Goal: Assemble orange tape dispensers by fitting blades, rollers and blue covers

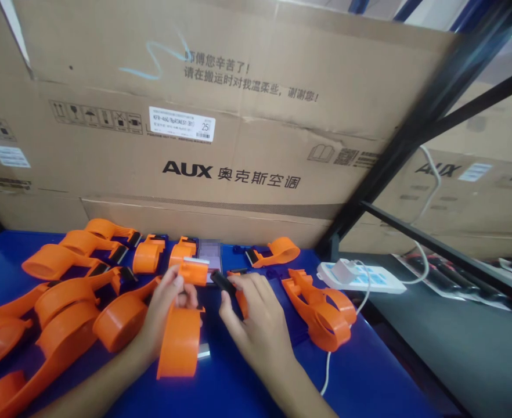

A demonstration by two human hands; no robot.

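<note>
An orange tape dispenser [180,342] with a wide round ring is gripped near its head by my left hand [171,296]. A pale metallic strip shows along the top edge of that head. My right hand [258,313] has its thumb and fingers closed on a small black piece [223,283], close to the right side of the dispenser's head. Whether the two parts touch, I cannot tell. Under the right hand, part of another orange piece [241,303] shows. A small silvery metal piece [204,350] sits beside the ring of the held dispenser.
Several orange tape dispensers [67,299] crowd the left of the blue table [369,371]. More dispensers [321,313] lie to the right, near a white power strip [360,277] with a cable. A large cardboard box [238,145] and a black metal frame [386,145] stand behind.
</note>
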